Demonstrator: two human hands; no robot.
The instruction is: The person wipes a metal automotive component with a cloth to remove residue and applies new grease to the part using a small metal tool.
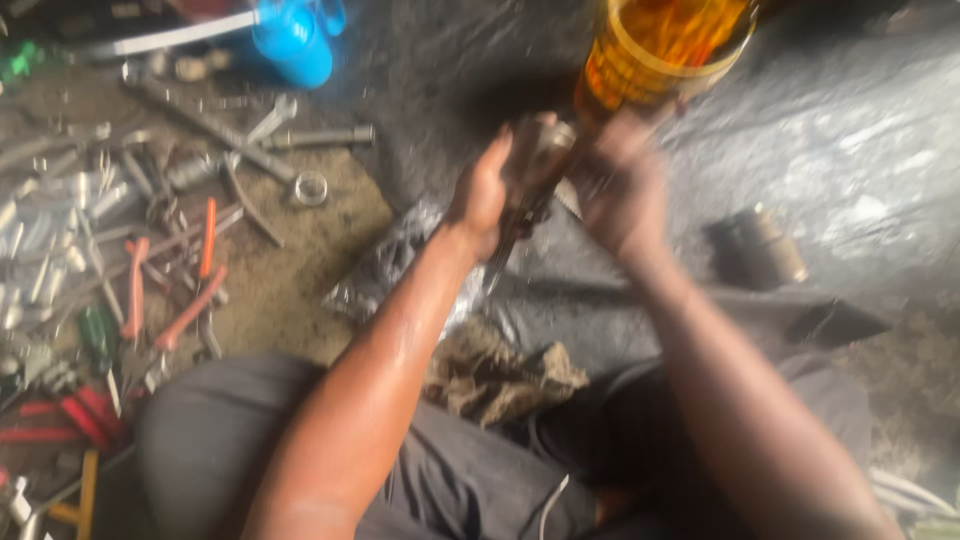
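Nearest the camera are the person's knees in dark grey trousers (200,440), with a crumpled camouflage rag (500,375) lying between them on the ground. Both forearms reach forward from there and meet near the middle of the view. The left hand (490,190) is closed around a greyish metal part (545,150), and a thin dark tool (510,235), blurred, slants down from that part past the wrist. The right hand (620,190) is closed on the same cluster from the other side, fingers curled towards the left hand; exactly what it grips is too blurred to tell. Just beyond the hands, touching or nearly touching them, an amber see-through container (660,50) stands at the top edge, tilted slightly. Under the hands lies a crinkled silvery sheet (390,265) on a dark tarp (850,150). To the right, well apart from the hands, a small dark metal cylinder (755,245) lies on its side. On the left, bare dirt carries scattered tools: orange-handled pliers (190,290), red-handled ones (70,415) nearer the knee, a metal ring (311,187), and long wrenches (210,125) farther off. Farthest away, at the top left, sits a blue plastic piece (295,40).
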